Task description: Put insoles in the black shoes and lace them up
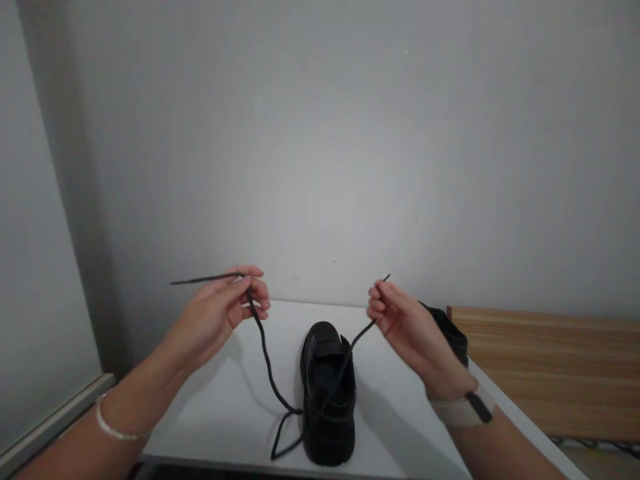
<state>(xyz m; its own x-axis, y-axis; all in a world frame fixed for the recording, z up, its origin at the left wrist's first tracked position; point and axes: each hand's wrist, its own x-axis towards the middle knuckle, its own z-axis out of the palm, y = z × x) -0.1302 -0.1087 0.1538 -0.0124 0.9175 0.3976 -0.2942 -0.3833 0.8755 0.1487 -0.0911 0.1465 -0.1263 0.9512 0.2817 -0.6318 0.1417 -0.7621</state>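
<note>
A plain grey wall point(320, 133) stood behind a white table point(225, 400), and a black shoe point(327, 400) sat near the table's front edge with its opening facing up. Left of and above the shoe, the left hand point(225, 310) was closed, pinching one end of the black lace point(267, 363), whose tip stuck out further left. Right of and above the shoe, the right hand point(405, 327) pinched the other end in closed fingers. Both strands ran down to the shoe, with slack looped on the table just left of it. A second dark shoe point(453, 333) lay behind the right hand, right of the first. A wooden board point(550, 367) lay further right.
</note>
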